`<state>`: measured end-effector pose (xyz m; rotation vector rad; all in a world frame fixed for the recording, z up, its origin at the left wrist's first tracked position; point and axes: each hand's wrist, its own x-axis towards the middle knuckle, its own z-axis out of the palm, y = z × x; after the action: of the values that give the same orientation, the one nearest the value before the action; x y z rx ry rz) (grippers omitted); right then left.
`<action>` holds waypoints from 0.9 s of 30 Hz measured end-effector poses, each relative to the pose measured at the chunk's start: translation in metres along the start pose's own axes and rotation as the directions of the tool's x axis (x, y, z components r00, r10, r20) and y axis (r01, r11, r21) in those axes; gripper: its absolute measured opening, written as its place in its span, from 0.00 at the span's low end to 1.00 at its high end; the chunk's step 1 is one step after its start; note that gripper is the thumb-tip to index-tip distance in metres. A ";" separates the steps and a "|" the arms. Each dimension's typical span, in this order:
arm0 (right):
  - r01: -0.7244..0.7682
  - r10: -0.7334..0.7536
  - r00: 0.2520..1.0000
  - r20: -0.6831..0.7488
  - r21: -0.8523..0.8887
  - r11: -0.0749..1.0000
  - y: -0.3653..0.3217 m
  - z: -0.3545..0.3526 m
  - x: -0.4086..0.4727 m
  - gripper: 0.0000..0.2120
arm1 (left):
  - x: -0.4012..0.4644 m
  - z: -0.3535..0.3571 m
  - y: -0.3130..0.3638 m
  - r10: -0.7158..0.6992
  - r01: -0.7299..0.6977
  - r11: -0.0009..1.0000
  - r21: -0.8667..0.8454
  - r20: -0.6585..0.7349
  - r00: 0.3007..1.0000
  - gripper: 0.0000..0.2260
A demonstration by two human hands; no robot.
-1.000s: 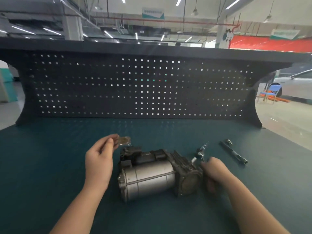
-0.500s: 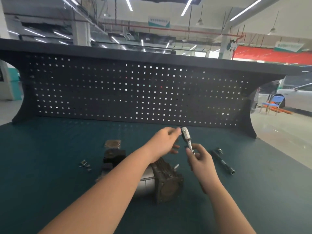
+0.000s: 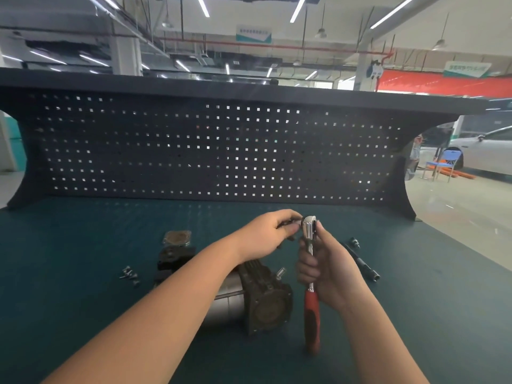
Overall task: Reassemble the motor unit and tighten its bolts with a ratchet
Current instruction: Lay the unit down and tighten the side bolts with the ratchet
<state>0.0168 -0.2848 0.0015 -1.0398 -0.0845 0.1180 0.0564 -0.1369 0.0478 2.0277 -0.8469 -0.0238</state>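
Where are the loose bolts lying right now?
In the head view, the loose bolts lie in a small cluster on the green bench mat, left of the motor unit and below-left of the round cover plate.

workshop: pegboard (image 3: 221, 151) bench, parked car (image 3: 487, 151)

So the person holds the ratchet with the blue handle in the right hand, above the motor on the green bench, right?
Not quite: the head view shows the ratchet has a red handle, not blue. The right hand does grip it above the bench, beside the motor.
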 end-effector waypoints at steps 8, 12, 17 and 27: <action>0.273 -0.194 0.956 -0.219 0.426 0.863 -0.015 -0.026 0.006 0.22 | 0.045 -0.020 -0.016 -0.022 0.030 0.990 0.140 -0.058 0.998 0.06; 0.257 -0.115 0.963 -0.245 0.698 0.669 -0.013 -0.059 0.012 0.26 | 0.083 -0.011 -0.035 -0.164 0.187 0.903 0.387 -0.092 0.982 0.10; 0.032 0.127 0.977 -0.173 0.703 0.710 0.019 -0.065 0.035 0.26 | 0.130 0.054 -0.046 -0.335 0.160 0.640 0.751 0.085 0.938 0.15; 0.038 0.271 0.907 -0.322 0.704 0.710 0.036 -0.076 0.046 0.24 | 0.161 0.079 -0.075 -0.512 0.154 0.598 0.787 0.228 0.828 0.17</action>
<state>0.0697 -0.3248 -0.0673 -0.2759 0.3933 0.0400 0.1952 -0.2606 -0.0075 3.0482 -0.7743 -0.4404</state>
